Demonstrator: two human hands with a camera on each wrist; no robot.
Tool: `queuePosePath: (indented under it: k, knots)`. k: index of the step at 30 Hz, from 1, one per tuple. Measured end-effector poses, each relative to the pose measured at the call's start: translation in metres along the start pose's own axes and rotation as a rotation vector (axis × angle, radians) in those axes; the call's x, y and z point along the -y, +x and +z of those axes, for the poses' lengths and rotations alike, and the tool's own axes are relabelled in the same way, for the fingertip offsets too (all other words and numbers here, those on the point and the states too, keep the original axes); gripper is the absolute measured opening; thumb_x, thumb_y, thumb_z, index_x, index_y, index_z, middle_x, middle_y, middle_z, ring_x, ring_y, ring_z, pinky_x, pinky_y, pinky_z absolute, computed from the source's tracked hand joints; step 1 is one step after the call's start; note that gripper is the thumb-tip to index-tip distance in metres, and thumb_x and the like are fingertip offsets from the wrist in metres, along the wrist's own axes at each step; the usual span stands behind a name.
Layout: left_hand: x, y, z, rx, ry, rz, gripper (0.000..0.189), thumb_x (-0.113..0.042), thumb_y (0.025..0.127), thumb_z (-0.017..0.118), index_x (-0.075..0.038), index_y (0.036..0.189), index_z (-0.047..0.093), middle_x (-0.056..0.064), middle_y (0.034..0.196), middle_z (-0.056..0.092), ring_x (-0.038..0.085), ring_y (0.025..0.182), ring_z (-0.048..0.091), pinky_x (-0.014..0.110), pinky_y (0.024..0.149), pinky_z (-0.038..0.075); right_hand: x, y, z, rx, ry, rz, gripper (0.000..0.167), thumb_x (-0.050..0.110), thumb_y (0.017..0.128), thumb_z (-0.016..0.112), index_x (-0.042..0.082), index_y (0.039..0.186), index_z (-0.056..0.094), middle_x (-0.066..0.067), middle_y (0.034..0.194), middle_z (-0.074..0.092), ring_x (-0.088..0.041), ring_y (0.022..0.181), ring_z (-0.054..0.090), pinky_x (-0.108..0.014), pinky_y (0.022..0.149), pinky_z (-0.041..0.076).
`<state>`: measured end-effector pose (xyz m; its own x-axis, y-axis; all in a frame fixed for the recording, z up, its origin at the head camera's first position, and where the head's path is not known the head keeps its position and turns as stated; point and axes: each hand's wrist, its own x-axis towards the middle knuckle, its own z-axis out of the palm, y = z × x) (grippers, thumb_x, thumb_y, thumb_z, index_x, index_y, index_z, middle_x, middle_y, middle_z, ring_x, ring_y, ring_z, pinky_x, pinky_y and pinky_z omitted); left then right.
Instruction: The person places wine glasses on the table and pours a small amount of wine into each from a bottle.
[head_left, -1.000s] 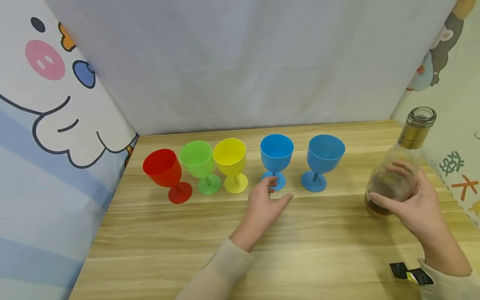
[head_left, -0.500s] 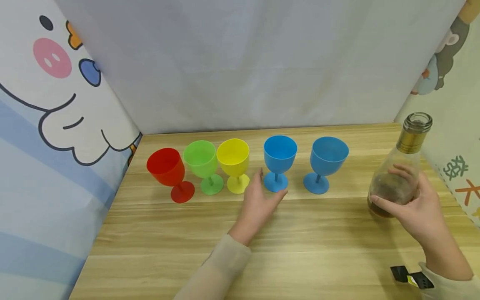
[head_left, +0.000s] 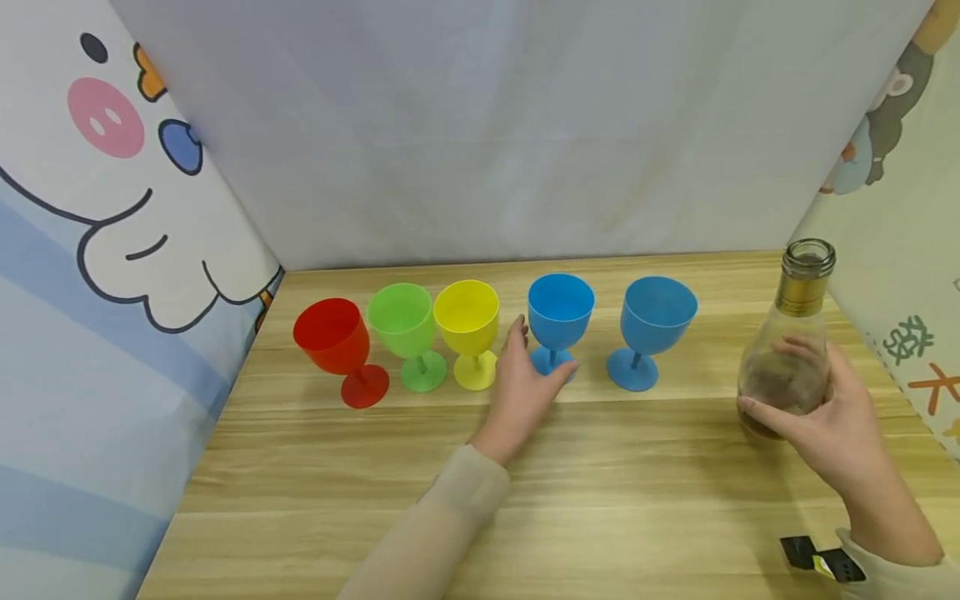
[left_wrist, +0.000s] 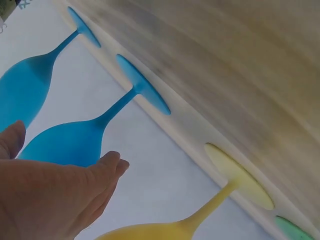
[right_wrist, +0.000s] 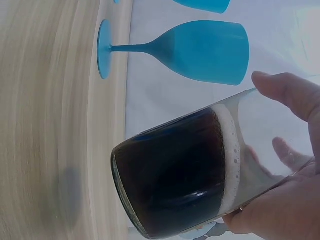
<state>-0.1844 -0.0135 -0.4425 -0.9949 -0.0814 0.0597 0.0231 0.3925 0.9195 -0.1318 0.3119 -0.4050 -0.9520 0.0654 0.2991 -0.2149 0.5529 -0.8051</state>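
Observation:
In the head view, my left hand (head_left: 521,396) reaches to the left-hand blue goblet (head_left: 560,310), with thumb and fingers spread to either side of it. In the left wrist view, the fingers (left_wrist: 107,172) lie in front of that goblet's bowl (left_wrist: 70,142); contact cannot be told. My right hand (head_left: 840,417) grips a clear glass bottle (head_left: 783,358) with a gold neck band. The bottle is uncapped, slightly tilted and raised off the table. Dark liquid (right_wrist: 170,170) topped with foam shows in the right wrist view. Beside the bottle stands a second blue goblet (head_left: 657,317).
A red goblet (head_left: 332,337), a green goblet (head_left: 402,321) and a yellow goblet (head_left: 467,319) stand to the left along the wooden table (head_left: 337,500). A pale curtain (head_left: 487,133) hangs behind. Black tags (head_left: 821,560) stick out by the right sleeve.
My left hand has shifted left from in front of the left-hand blue goblet, then forward alongside it. The bottle's neck has swung left and dropped a little, while the right hand kept its grip.

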Motion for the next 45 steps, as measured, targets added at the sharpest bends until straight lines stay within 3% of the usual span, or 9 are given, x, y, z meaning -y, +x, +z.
queuePosePath:
  k: [10, 23, 26, 35, 45]
  knots:
    - [-0.004, 0.015, 0.002, -0.022, -0.062, 0.057, 0.100, -0.024, 0.085, 0.087, -0.008, 0.160, 0.023, 0.010, 0.155, 0.042, 0.028, 0.138, 0.044, 0.046, 0.111, 0.038, 0.000, 0.002, 0.002, 0.026, -0.009, -0.004, 0.091, -0.003, 0.075, 0.089, 0.019, 0.151, 0.044, 0.012, 0.135, 0.053, -0.006, 0.126, 0.042, -0.009, 0.088, 0.036]
    - [-0.008, 0.023, 0.002, -0.014, -0.061, 0.068, 0.088, -0.023, 0.088, 0.083, -0.008, 0.156, 0.029, 0.010, 0.149, 0.046, 0.029, 0.133, 0.049, 0.047, 0.106, 0.044, 0.001, 0.006, 0.000, 0.022, -0.001, -0.039, 0.089, -0.006, 0.074, 0.088, 0.017, 0.149, 0.046, 0.014, 0.132, 0.055, -0.005, 0.127, 0.041, -0.007, 0.091, 0.035]
    - [-0.008, 0.020, 0.000, 0.003, -0.061, 0.062, 0.088, -0.023, 0.088, 0.084, -0.008, 0.156, 0.030, 0.009, 0.149, 0.046, 0.029, 0.132, 0.049, 0.046, 0.105, 0.045, 0.001, 0.005, -0.001, 0.022, -0.007, -0.033, 0.089, -0.006, 0.074, 0.088, 0.017, 0.150, 0.045, 0.014, 0.133, 0.054, -0.005, 0.127, 0.041, -0.007, 0.090, 0.035]
    - [-0.014, 0.001, -0.012, 0.067, -0.093, 0.121, 0.084, -0.021, 0.084, 0.087, -0.007, 0.151, 0.039, 0.008, 0.146, 0.051, 0.031, 0.129, 0.053, 0.049, 0.103, 0.047, -0.001, 0.004, -0.001, 0.018, -0.012, -0.036, 0.089, -0.008, 0.072, 0.088, 0.014, 0.148, 0.047, 0.012, 0.130, 0.052, -0.004, 0.123, 0.043, -0.007, 0.088, 0.036]
    - [-0.027, -0.021, -0.027, 0.078, -0.087, 0.166, 0.086, -0.017, 0.081, 0.089, -0.005, 0.150, 0.039, 0.009, 0.146, 0.051, 0.031, 0.129, 0.053, 0.051, 0.103, 0.045, 0.000, 0.002, -0.001, 0.032, -0.055, -0.016, 0.089, -0.004, 0.074, 0.089, 0.016, 0.149, 0.046, 0.009, 0.130, 0.050, -0.004, 0.111, 0.046, -0.007, 0.082, 0.038]
